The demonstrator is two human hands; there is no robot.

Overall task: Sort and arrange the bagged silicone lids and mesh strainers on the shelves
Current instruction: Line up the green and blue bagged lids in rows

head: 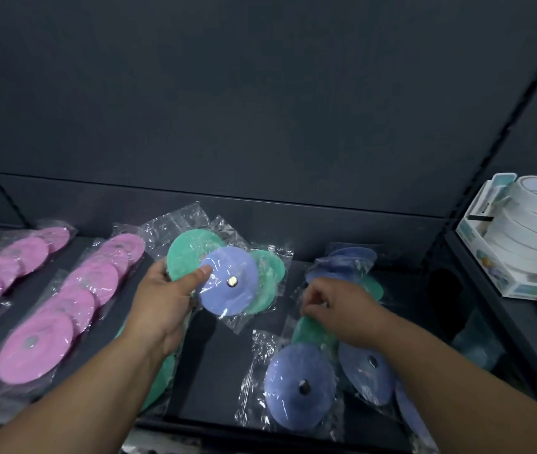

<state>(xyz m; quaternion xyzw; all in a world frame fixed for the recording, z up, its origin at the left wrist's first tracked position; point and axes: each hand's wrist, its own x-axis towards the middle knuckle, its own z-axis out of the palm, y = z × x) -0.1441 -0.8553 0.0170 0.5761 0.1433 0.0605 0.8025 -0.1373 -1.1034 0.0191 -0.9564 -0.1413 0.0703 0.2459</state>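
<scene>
My left hand grips a fan of bagged silicone lids above the dark shelf: a blue lid with a metal knob on top, green lids behind it, my thumb pressing on the blue one. My right hand reaches into a loose heap at the right and pinches the plastic bag of a green lid. Around that hand lie blue bagged lids, with more blue ones at the back. Two rows of pink bagged lids lie overlapped at the left.
The dark shelf floor shows between the piles, with a raised front lip and a dark back panel. On the neighbouring shelf at the right stands a white box holding stacked white round items. More green bags lie under my left forearm.
</scene>
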